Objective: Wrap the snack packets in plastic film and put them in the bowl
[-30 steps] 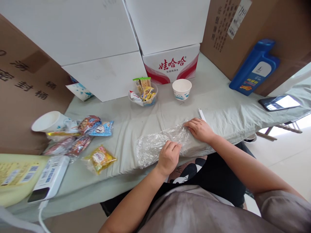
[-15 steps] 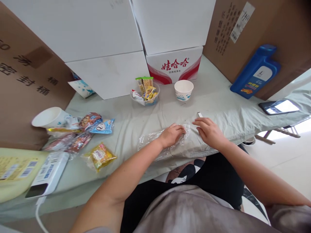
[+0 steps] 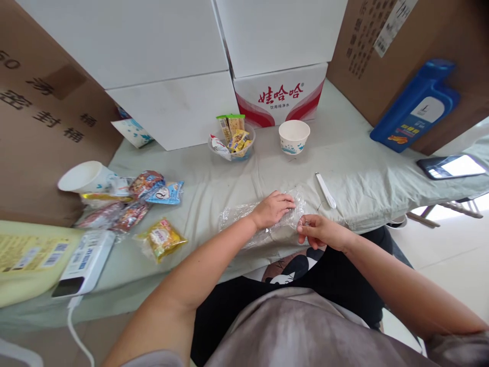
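Observation:
A crumpled sheet of clear plastic wrap [image 3: 239, 216] lies on the pale green cloth [image 3: 214, 183] near the table's front edge. My left hand [image 3: 272, 209] rests on top of the wrap with its fingers stretched flat, pressing it down. My right hand [image 3: 319, 230] is just to the right at the cloth's edge, fingers curled and pinching the wrap's right corner. A small white utensil [image 3: 325, 189] lies on the cloth just beyond my right hand.
A clear bowl of snack packets [image 3: 232, 141] and a white paper bowl [image 3: 294, 136] stand at the back. Loose snack packets [image 3: 147, 204] and a tipped paper cup [image 3: 86, 177] lie at left. A blue jug [image 3: 418, 107], a phone [image 3: 451, 166] and stacked boxes [image 3: 280, 94] ring the table.
My left hand moved from the wrap's near edge onto its top and flattened. My right hand left the top of the wrap, drew back to the front edge and pinched the corner.

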`<state>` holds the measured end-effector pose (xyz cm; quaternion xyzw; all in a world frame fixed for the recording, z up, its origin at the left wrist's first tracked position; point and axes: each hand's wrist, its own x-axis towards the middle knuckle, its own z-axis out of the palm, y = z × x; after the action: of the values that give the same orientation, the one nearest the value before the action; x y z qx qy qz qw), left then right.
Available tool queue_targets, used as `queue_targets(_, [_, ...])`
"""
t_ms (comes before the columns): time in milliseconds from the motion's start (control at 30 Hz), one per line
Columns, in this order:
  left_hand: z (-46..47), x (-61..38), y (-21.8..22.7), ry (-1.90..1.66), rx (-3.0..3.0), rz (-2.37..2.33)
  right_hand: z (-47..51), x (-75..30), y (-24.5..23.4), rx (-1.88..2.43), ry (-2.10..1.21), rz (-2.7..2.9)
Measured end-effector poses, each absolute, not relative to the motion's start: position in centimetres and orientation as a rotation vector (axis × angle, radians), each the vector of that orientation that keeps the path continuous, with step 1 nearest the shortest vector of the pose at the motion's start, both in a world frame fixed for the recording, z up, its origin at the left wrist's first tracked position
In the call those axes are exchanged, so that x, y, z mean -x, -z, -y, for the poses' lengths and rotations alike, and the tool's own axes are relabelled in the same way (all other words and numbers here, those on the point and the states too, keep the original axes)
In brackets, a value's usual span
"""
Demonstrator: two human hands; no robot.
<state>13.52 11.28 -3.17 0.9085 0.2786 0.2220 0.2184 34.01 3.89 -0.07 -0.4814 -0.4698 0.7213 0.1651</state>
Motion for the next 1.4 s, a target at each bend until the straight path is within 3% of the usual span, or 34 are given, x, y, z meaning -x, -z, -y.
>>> queue_targets(267, [-11.4,-13.3,3.0,-0.586,-2.487,-0.741,-4.0,-35.0,1.1,1.244,-2.077,1.156])
queue_targets(500, [-11.3,-13.2,3.1,-0.512,-2.508,-0.744,-4.2,-36.7,1.0,1.045,-2.49,1.393])
queue_targets(867, [-11.1,-13.2,3.4,-0.534,-2.667,-0.672,-1.9,-39.9,2.1,1.248,-2.298,1.172])
queue_targets(1000, [-10.7,-13.3,3.3,-0.436,-2.734,-0.704,-1.0,-40.4,1.4,1.5,-1.949,1.28])
queue_targets(1133, [-10.4,-13.3,3.2,-0.343,-2.779,-0.739,-1.4,-40.2,-0.3,1.723,-1.141,1.419])
queue_targets(1233, [-10.3,-13.6,2.8,-0.287,-2.827,-0.748,-2.7,-38.3,-1.2,1.572,-0.632,1.759])
queue_targets(1400, [-9.5,-13.8,2.0,-0.129,-2.89,-0.829,-6.1,-33.3,0.9,1.236,-0.267,2.32])
